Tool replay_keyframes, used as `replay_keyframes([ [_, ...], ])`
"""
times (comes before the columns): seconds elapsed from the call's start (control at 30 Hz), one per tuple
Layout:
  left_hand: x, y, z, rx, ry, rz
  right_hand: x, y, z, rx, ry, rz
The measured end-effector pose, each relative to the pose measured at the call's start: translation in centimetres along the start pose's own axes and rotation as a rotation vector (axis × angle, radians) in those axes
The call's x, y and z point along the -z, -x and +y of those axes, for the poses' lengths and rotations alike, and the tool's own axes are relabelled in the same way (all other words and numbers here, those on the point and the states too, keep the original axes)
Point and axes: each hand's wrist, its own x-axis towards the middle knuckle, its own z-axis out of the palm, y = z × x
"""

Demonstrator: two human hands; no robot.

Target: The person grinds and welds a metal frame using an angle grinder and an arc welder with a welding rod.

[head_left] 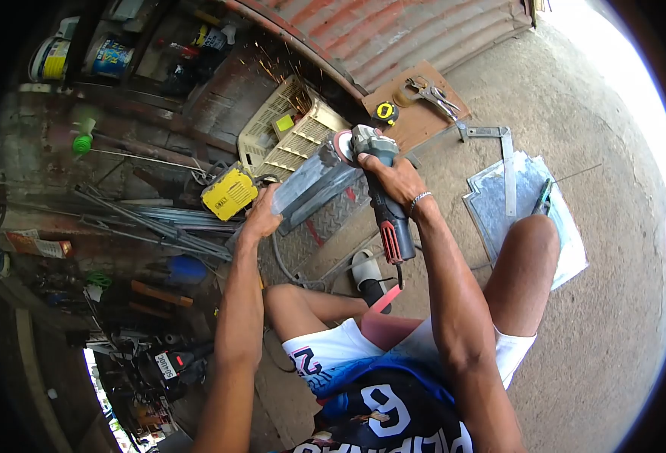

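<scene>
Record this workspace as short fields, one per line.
Left hand: holding a long grey metal piece
Right hand: gripping a dark angle grinder
Grinder disc: at the metal piece's far end
Sparks: orange, over a cream perforated plastic crate
Brown wooden board: black-and-yellow tape measure, silver locking pliers
Flat grey metal sheet: L-shaped metal square partly on it, green-handled pliers

1. We wear a black jersey (423, 424) with blue parts, a large white digit (386, 410) and white capital letters (454, 436), partly cut off.
2. Our shorts (348, 338) are white, with a dark, pink-edged "2" (306, 363) on one leg.
3. A silver-coloured chain bracelet (419, 200) circles the wrist of our right hand (399, 180).
4. On one foot we have a dark sock (374, 290) and a whitish sandal (363, 266).
</scene>
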Motion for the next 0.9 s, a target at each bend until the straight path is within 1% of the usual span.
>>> replay_keyframes([
  [0.17, 0.1, -0.1, 0.2, -0.006, -0.016, 0.012, 0.1, 0.2, 0.2, -0.027, 0.024, 0.020],
  [0.27, 0.0, -0.1, 0.0, -0.005, -0.001, -0.001, 0.3, 0.2, 0.4, -0.002, 0.041, 0.009],
  [0.47, 0.0, -0.2, -0.3, -0.008, 0.003, 0.004, 0.1, -1.6, 3.4, 0.000, 0.069, 0.046],
  [0.53, -0.4, -0.1, -0.4, 0.003, 0.008, 0.006, 0.1, -1.5, 3.6, 0.004, -0.007, 0.036],
  [0.6, -0.5, 0.2, -0.4, -0.031, 0.023, 0.010, 0.2, -1.8, 3.4, -0.009, 0.017, 0.030],
  [0.67, -0.7, 0.5, -0.2, -0.015, 0.024, 0.018, 0.2, -2.4, 3.1, -0.019, 0.036, 0.025],
  [0.83, -0.5, 1.7, 2.0, 0.018, 0.034, 0.055, 0.0, -3.0, 1.8, 0.048, 0.137, 0.042],
  [0.9, -0.4, 1.9, 2.2, 0.016, 0.032, 0.059, -0.1, -2.9, 1.4, 0.079, 0.131, 0.034],
])
